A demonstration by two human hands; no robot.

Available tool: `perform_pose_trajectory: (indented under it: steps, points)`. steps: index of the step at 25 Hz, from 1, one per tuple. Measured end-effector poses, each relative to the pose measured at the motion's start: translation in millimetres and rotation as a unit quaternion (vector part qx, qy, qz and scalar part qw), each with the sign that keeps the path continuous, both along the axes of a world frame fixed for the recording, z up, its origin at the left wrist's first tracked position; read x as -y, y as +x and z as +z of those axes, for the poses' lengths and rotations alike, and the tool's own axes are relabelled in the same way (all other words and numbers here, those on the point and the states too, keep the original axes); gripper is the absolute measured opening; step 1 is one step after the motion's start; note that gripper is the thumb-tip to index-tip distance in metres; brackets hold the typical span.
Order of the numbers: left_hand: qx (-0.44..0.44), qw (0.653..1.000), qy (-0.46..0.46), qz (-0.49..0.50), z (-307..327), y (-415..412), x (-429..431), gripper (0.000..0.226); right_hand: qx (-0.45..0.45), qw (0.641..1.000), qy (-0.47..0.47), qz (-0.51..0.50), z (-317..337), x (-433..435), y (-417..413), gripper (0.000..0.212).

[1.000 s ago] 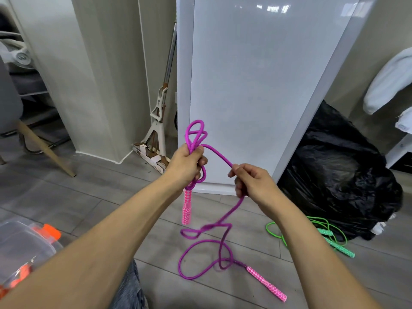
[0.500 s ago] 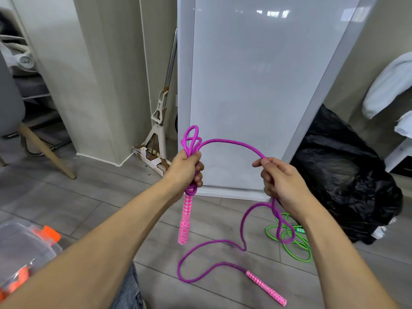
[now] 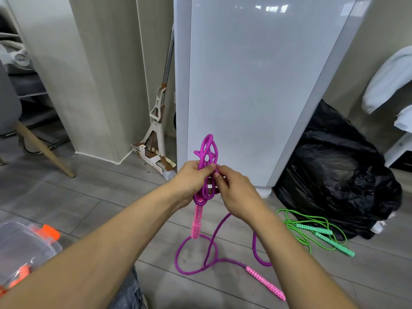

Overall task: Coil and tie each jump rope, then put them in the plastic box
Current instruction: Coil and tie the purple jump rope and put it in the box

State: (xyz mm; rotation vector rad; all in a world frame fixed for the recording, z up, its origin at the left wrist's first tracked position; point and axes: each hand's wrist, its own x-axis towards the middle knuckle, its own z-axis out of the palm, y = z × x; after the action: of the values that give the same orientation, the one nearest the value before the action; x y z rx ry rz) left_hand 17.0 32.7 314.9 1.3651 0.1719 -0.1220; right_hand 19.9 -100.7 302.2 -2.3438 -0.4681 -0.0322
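Left hand (image 3: 193, 177): fist closed around the purple jump rope (image 3: 206, 152) coils, centre frame; one pink handle (image 3: 196, 221) hangs below.
Right hand (image 3: 234, 192): fingers pinching the same bundle.
Green jump rope (image 3: 312, 230): floor, 4 o'clock.
Plastic box (image 3: 24, 248): 8 o'clock.

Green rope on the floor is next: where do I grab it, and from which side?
Judging by its pose, take the green rope by its two handles: they lie side by side, nearly parallel, so one grasp can gather both. Come from above on the near side, since the black bag crowds the far side.
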Motion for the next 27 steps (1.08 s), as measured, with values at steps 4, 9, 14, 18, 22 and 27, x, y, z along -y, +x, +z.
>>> perform_pose_trajectory:
  steps: [4,9,14,18,22,27]
  points:
    - [0.03,0.998,-0.021,0.046,3.7,5.0,-4.0,0.014,-0.146,0.981,0.11,0.059,-0.6,4.0,2.3,0.025]
    - [0.071,0.953,-0.032,0.292,3.3,31.4,-48.9,0.016,-0.334,0.939,0.013,0.079,-1.4,53.6,5.3,0.03]
    - [0.093,0.937,0.031,0.334,1.3,34.6,-65.8,0.012,-0.244,0.919,-0.306,-0.056,-17.9,84.6,28.8,0.029]
    - [0.117,0.923,0.012,0.366,9.1,31.2,-69.9,0.01,-0.23,0.886,-0.379,-0.136,-27.8,79.7,26.6,0.031]
    - [0.094,0.916,-0.028,0.389,11.9,28.0,-76.4,0.01,-0.184,0.854,-0.403,-0.272,-13.6,89.3,17.1,0.044]
    - [0.093,0.957,-0.109,0.251,17.7,23.9,-50.7,0.013,-0.064,0.976,-0.166,-0.125,-9.5,50.3,17.3,0.021]
